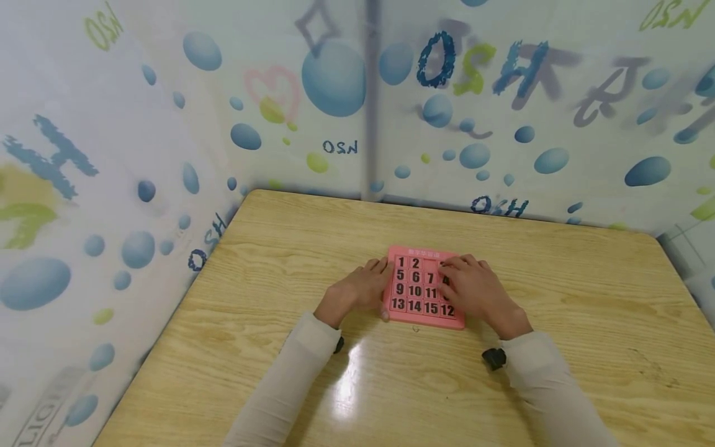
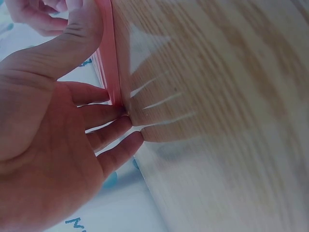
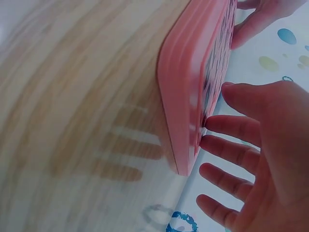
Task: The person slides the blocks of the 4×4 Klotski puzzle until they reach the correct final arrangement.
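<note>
A pink sliding number puzzle (image 1: 424,321) lies flat on the wooden table (image 1: 558,285), its black-numbered tiles facing up. A gap shows in the top row, right of the 2. My left hand (image 1: 364,287) steadies the puzzle's left side. In the left wrist view, its straight fingers touch the table beside the pink edge (image 2: 114,63), and the thumb lies along that side. Over the right-hand columns reaches my right hand (image 1: 479,287), with fingertips on tiles near the upper right, hiding some of them. The right wrist view shows two of its extended fingers touching the puzzle's upper face.
White walls (image 1: 268,161) with blue bubbles and lettering stand behind the table and to its left. Dark wrist devices (image 1: 494,358) sit at the cuffs. The table's far edge runs beyond the puzzle.
</note>
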Demonstrator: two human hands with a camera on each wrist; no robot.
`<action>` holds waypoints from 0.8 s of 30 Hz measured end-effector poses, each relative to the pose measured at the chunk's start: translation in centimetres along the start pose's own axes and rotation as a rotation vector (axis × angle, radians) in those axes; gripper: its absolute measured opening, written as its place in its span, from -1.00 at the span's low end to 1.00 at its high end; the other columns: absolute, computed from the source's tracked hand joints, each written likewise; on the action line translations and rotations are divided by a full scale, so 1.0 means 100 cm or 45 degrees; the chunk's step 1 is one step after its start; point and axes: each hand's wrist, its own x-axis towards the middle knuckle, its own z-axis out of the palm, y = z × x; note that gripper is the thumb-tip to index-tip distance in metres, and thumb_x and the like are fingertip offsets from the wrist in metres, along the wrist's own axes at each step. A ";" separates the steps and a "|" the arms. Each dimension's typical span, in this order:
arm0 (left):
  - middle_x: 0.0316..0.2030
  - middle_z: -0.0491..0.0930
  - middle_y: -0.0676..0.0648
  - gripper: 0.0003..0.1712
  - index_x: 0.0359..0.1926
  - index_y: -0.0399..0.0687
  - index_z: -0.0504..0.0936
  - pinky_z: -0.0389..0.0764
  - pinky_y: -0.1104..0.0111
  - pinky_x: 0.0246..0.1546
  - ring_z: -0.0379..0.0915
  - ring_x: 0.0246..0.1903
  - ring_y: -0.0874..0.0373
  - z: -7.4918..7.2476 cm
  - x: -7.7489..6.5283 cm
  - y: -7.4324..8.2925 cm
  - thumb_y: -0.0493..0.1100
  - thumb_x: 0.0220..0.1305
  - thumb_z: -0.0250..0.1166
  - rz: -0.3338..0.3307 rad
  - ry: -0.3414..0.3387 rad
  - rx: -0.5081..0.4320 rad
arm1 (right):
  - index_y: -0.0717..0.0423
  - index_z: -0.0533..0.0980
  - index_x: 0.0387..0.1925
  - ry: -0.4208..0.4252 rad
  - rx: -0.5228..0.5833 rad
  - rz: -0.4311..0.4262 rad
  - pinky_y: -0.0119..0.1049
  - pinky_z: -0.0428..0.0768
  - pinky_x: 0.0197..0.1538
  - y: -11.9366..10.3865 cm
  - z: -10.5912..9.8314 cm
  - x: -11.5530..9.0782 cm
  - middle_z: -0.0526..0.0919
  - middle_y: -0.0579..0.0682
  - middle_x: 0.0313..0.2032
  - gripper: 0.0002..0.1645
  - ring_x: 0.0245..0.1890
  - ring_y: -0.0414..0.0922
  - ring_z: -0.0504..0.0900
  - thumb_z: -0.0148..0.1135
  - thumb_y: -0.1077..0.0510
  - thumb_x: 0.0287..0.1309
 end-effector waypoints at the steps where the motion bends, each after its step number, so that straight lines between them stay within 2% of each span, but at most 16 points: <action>1: 0.58 -0.22 -0.13 0.35 0.59 -0.10 -0.21 -0.01 0.09 0.54 -0.31 0.56 -0.02 0.000 0.000 0.000 0.16 0.04 0.48 0.000 -0.001 0.001 | 0.13 0.56 0.20 -0.001 0.005 -0.002 0.26 0.37 0.27 -0.001 0.000 0.000 0.52 0.16 0.23 -0.46 0.27 0.20 0.38 0.14 -0.10 0.36; 10: 0.58 -0.23 -0.13 0.35 0.59 -0.10 -0.23 -0.02 0.09 0.54 -0.32 0.56 -0.02 0.000 0.000 0.001 0.17 0.04 0.48 -0.004 -0.007 0.001 | 0.10 0.57 0.19 0.019 -0.008 -0.031 0.24 0.41 0.24 -0.008 0.005 0.004 0.53 0.13 0.22 -0.47 0.27 0.15 0.40 0.14 -0.12 0.37; 24: 0.58 -0.24 -0.14 0.35 0.59 -0.10 -0.24 -0.04 0.10 0.54 -0.32 0.56 -0.02 0.000 0.001 0.002 0.17 0.05 0.47 -0.012 -0.009 0.006 | 0.12 0.52 0.24 -0.008 -0.006 -0.057 0.23 0.40 0.27 -0.018 0.007 0.009 0.49 0.13 0.25 -0.41 0.29 0.14 0.35 0.15 -0.15 0.35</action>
